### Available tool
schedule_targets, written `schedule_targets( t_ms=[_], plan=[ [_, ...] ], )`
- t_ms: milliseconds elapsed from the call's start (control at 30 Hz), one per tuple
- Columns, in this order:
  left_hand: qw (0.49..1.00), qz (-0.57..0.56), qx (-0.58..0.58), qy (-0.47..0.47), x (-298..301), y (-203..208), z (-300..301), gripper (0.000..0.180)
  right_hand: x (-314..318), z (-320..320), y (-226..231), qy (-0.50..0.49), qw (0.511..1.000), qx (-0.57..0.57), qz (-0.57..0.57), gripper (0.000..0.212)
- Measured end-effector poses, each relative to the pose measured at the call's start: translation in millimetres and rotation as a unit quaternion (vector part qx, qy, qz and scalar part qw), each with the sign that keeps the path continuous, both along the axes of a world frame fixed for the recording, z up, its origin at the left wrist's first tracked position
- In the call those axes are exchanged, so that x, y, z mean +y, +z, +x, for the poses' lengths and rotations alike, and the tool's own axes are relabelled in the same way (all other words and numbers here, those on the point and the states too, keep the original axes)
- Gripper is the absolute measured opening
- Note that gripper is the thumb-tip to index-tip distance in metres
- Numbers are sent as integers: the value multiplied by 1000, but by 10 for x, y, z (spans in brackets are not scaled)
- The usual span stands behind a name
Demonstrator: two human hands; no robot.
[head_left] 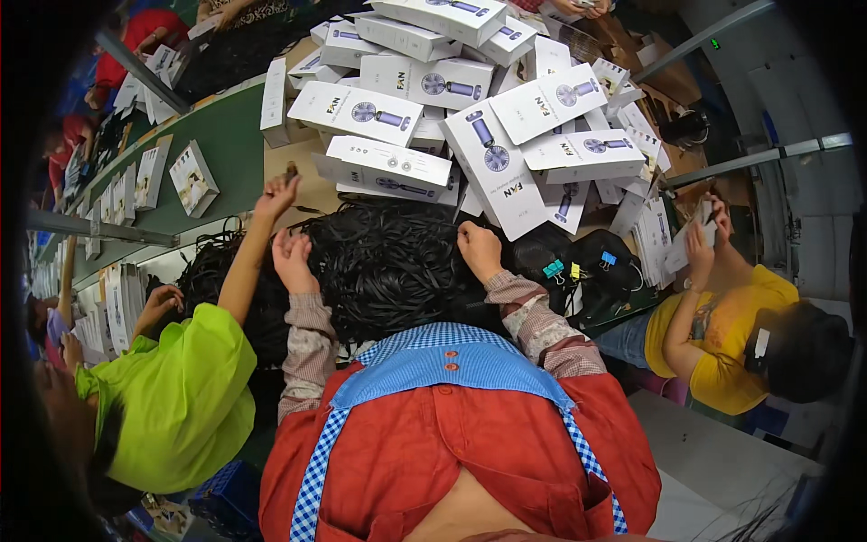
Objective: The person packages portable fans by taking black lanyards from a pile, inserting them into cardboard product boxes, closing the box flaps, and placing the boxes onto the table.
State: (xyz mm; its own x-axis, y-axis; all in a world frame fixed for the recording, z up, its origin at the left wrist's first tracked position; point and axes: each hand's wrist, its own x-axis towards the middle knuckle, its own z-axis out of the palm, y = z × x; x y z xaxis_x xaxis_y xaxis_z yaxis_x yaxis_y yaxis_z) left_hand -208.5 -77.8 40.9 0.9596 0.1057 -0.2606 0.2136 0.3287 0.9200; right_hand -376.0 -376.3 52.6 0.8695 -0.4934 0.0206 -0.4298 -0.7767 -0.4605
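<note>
A large tangled heap of thin black straps [388, 271] lies right in front of me, between my two hands. At its left edge is my left hand [293, 260], raised a little with fingers loosely bent and apart, nothing visible in them. My right hand [479, 251] rests at the heap's right edge with its fingers curled in; whatever they may hold is hidden. Just beyond the heap, white fan boxes [492, 172] with purple fan pictures are piled in a jumble. One box [384, 163] lies on its side nearest the straps.
At my left, a co-worker in a green shirt [181, 397] stretches a hand [280, 194] past my left hand. Another in yellow [713, 334] handles a white box at right. Coloured binder clips [576, 270] sit on black pouches. White boxes [192, 179] stand on a green belt [221, 135].
</note>
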Motion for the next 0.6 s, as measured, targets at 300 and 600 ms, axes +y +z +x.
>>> schedule_targets(
  t_ms=[300, 600],
  plan=[
    [972, -2, -119, -201, -437, 975, -398, 36, 197, -288, 1283, -38, 941, -255, 219, 3],
    [673, 34, -346, -653, -1605, 1531, -1179, 35, 216, -397, 2584, 10, 699, -505, 506, 11]
  ],
)
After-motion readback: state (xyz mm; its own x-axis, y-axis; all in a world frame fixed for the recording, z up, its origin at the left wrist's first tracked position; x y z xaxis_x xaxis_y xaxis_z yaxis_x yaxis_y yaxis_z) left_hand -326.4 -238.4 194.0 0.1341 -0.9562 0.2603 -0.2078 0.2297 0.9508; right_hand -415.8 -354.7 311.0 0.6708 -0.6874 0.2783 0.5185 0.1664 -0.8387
